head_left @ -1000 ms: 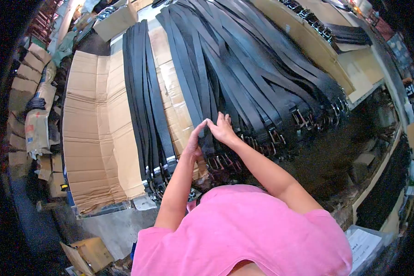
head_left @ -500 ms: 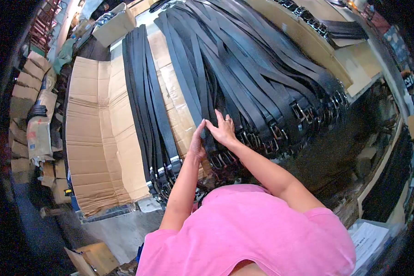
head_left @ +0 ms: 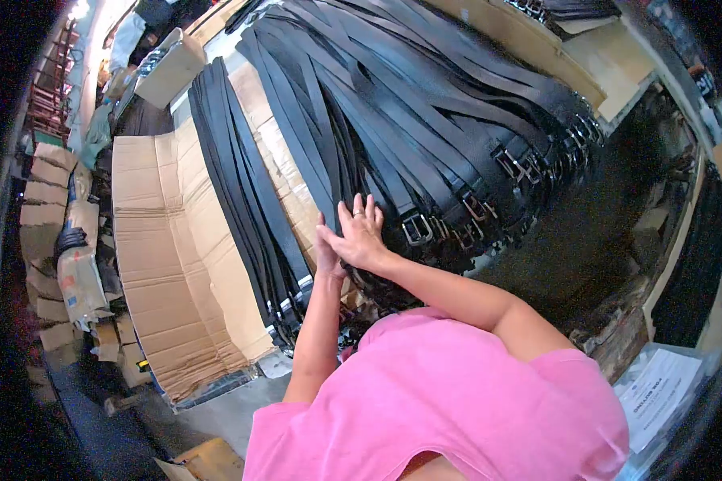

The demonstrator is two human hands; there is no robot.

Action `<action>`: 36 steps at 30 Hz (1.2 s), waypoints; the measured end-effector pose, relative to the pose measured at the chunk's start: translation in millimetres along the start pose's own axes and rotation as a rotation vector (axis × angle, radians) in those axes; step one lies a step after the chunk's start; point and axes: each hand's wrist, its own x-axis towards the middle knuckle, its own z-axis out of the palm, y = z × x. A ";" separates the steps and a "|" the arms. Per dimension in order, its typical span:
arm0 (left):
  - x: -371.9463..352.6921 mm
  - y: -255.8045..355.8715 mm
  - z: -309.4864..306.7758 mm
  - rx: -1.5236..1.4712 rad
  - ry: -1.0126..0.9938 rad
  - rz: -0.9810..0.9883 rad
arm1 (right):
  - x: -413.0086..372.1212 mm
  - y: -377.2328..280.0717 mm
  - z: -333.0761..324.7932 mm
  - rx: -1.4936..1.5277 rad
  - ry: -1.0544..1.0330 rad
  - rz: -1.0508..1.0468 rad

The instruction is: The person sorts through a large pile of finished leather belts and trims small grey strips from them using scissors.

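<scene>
Head view: right hand (head_left: 359, 234) open, fingers spread flat on the near buckle ends of the black leather belts (head_left: 425, 136) fanned across the cardboard-covered bench (head_left: 160, 240); left hand (head_left: 326, 255) touching it, grip hidden; belts judged limp, smooth, heavy in bulk, best gripped beside the buckles (head_left: 415, 228).

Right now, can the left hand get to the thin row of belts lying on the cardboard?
Probably yes. The left hand sits at the edge of the big belt pile, and only bare cardboard lies between it and the thin row of belts. Nothing stands in that gap.
</scene>
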 end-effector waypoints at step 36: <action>-23.9 49.5 27.5 -0.111 0.000 -0.169 | 8.1 63.4 -7.8 0.669 -0.298 -0.093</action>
